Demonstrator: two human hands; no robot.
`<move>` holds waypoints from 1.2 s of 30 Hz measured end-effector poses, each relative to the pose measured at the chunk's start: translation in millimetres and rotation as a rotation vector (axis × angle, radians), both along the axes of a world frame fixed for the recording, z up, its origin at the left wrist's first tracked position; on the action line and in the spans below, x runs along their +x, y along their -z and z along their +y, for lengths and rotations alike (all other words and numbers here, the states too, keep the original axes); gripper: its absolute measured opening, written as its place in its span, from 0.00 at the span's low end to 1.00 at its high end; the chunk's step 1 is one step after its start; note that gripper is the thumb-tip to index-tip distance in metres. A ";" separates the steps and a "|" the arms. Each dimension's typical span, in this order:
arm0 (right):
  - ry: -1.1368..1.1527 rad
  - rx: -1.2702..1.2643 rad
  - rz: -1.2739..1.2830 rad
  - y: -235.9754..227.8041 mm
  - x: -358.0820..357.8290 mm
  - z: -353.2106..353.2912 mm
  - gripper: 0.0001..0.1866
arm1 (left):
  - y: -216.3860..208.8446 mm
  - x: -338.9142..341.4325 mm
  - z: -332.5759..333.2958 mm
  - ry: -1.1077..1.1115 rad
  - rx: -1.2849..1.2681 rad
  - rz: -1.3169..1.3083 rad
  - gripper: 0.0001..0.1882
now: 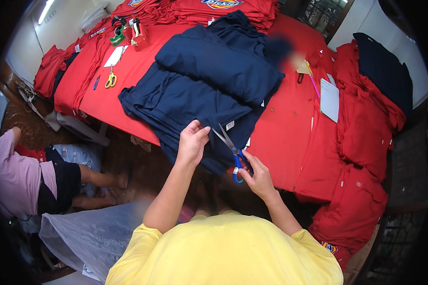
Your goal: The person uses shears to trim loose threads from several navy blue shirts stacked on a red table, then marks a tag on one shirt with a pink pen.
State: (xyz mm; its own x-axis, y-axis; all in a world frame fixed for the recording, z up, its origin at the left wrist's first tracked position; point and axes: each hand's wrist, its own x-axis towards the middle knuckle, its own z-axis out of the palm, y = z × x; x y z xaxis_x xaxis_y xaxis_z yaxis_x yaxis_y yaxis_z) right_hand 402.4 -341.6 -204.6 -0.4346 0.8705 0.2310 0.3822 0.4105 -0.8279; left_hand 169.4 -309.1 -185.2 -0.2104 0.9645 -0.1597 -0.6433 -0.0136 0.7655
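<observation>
so your right hand (260,179) grips blue-handled scissors (230,151), blades open pointing far-left toward the white tag (230,125); left hand (191,142) pinches navy garment (199,95) just left.

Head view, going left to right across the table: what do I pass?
Yellow-handled scissors → navy garments → left hand gripping the navy fabric's edge → blue-handled scissors, blades open, held by the right hand → white notepad → red shirts heaped at the table's right end.
</observation>
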 end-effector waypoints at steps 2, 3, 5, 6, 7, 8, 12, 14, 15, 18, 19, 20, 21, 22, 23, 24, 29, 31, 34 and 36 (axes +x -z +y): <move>-0.022 0.023 -0.039 0.2 -0.9 2.9 0.28 | 0.6 -1.5 1.1 0.001 0.016 -0.020 0.09; -0.024 0.042 -0.037 0.2 -1.5 3.8 0.28 | 0.8 -1.5 0.8 0.002 0.022 -0.032 0.11; -0.029 0.078 -0.033 -0.6 -3.6 5.4 0.28 | -0.7 0.8 -0.3 -0.027 0.020 -0.051 0.12; -0.031 0.080 -0.035 -2.0 -5.2 6.3 0.28 | -2.1 1.7 -0.2 -0.042 0.021 -0.058 0.12; -0.033 0.081 -0.036 -4.0 -6.6 7.0 0.27 | -2.2 3.6 0.0 -0.058 0.026 -0.059 0.12; -0.034 0.083 -0.038 -5.1 -7.8 8.0 0.27 | -2.0 6.3 -0.3 -0.074 0.031 -0.061 0.12; -0.058 0.057 0.003 -5.7 -13.2 14.4 0.27 | -4.3 9.5 -1.9 -0.040 0.030 -0.048 0.12; -0.067 0.047 0.049 -3.2 -15.3 16.4 0.27 | -10.0 13.1 -3.7 -0.047 0.023 -0.034 0.12; -0.068 -0.004 0.058 -3.4 -15.1 16.4 0.27 | -13.4 14.3 -4.3 -0.051 0.021 -0.027 0.12; -0.079 -0.202 0.145 -3.2 -14.3 14.8 0.27 | -17.4 15.3 -4.5 -0.041 0.027 -0.020 0.13; -0.088 -0.297 0.214 -2.3 -14.2 13.4 0.27 | -17.8 15.4 -4.4 -0.038 0.020 -0.013 0.13; -0.096 -0.393 0.283 -1.3 -14.3 12.5 0.27 | -18.0 15.7 -4.7 -0.035 0.013 -0.006 0.13; -0.103 -0.387 0.287 0.9 -14.1 12.4 0.27 | -17.8 16.2 -5.3 -0.031 0.005 0.001 0.13; -0.109 -0.381 0.290 3.7 -13.8 12.6 0.27 | -18.2 16.6 -5.7 -0.034 0.008 0.005 0.13; -0.115 -0.375 0.293 5.3 -13.5 12.9 0.27 | -18.9 17.0 -6.0 -0.037 0.010 0.009 0.12; -0.123 -0.402 0.311 4.8 -13.4 12.5 0.26 | -19.0 17.3 -6.6 -0.040 0.011 0.011 0.12; -0.178 -0.725 0.508 11.8 -6.6 13.2 0.26 | -12.9 15.3 -7.4 -0.022 -0.009 0.047 0.12; -0.158 -0.719 0.462 5.3 -7.3 11.5 0.26 | -12.5 14.7 -7.4 -0.014 -0.015 0.066 0.13; -0.138 -0.518 0.394 6.7 -10.2 12.1 0.26 | -18.4 16.3 -8.8 -0.001 -0.024 0.111 0.15; -0.140 -0.446 0.385 5.9 -11.5 13.9 0.26 | -20.6 16.4 -11.2 0.026 -0.021 0.158 0.17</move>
State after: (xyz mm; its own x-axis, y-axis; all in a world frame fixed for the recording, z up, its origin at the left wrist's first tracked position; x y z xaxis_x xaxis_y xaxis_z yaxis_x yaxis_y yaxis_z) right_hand 390.9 -327.6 -210.5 -0.5097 0.8601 0.0202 -0.0118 0.0164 -0.9998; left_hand 185.8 -320.2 -164.5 -0.2099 0.9667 -0.1466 -0.5148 0.0182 0.8571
